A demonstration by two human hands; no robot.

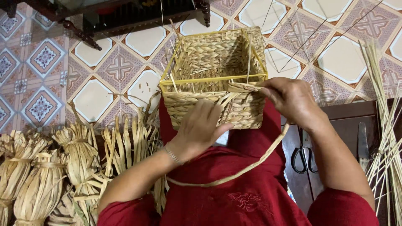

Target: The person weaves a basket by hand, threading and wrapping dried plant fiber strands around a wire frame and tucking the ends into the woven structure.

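Straw basket: right hand pinches strip.

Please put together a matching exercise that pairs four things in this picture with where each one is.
Things:
1. woven basket
2. scissors
3. bundles of dried leaf
4. thin pale sticks

Places:
A. along the far right edge of the picture
B. on the dark surface just inside the right forearm
C. on the person's lap, with the left hand flat on its front wall and the right hand at its rim
D. stacked at the lower left

Pairs: 1-C, 2-B, 3-D, 4-A
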